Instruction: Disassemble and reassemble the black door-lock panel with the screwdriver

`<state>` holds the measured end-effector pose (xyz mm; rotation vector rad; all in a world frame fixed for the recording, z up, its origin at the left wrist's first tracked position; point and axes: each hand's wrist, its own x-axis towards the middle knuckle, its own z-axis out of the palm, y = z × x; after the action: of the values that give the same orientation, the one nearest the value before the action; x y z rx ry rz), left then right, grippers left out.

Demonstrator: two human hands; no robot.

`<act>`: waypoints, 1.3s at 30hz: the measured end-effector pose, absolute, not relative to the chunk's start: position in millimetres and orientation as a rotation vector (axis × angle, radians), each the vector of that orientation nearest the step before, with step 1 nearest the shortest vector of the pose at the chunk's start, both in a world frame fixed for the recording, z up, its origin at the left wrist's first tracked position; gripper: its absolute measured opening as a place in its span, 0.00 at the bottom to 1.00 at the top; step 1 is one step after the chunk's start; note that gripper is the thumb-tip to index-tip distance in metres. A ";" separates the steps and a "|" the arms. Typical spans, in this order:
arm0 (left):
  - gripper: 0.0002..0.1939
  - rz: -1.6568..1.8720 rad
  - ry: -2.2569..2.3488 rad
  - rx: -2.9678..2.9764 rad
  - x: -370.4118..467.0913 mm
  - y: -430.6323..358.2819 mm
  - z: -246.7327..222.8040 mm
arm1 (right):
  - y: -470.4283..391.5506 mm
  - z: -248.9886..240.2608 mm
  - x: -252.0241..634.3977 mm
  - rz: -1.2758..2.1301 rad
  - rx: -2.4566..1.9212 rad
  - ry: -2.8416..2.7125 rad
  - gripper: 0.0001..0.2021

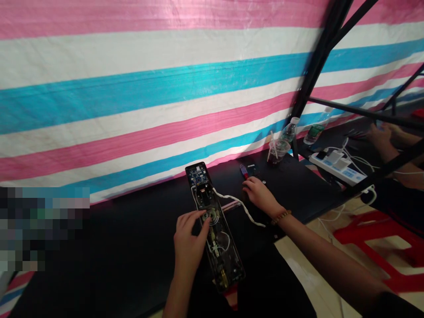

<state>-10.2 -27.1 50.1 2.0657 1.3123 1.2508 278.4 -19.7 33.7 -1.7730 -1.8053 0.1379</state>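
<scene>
Currently, a long, open device housing (217,243) is lying lengthwise on the black table (132,234), its near end pointing at the person and its circuit board (198,176) sitting at the far end. The left hand (188,236) is reaching over its left edge, thumb and index fingertips coming close together at a round part (212,216) inside; whether they are pinching anything, I cannot tell. A white cable (243,205) is trailing right from the housing. Farther right, the right hand (263,196) is curling its fingers loosely by the red end of a screwdriver (244,171); whether they are gripping it is unclear. Beyond, a plastic cup (278,151) and a bottle (289,131) are standing near the striped sheet (165,101). To the right, a white power strip (338,170) is holding plugs, and another person's hands (380,134) are showing past it.
</scene>
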 end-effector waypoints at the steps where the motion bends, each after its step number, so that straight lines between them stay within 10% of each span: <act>1: 0.12 1.256 1.332 2.038 -11.0 -26.8 47.2 | -22.9 41.7 273.3 0.102 -1.701 -1.752 0.09; 39: 0.15 1.084 1.555 2.036 -7.6 -30.3 38.7 | -53.6 73.7 198.3 0.440 -1.320 -1.683 0.11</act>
<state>-7.6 -30.3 38.7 2.0364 1.5550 1.0837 198.3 -53.6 73.7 -1.3197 -1.6834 0.4397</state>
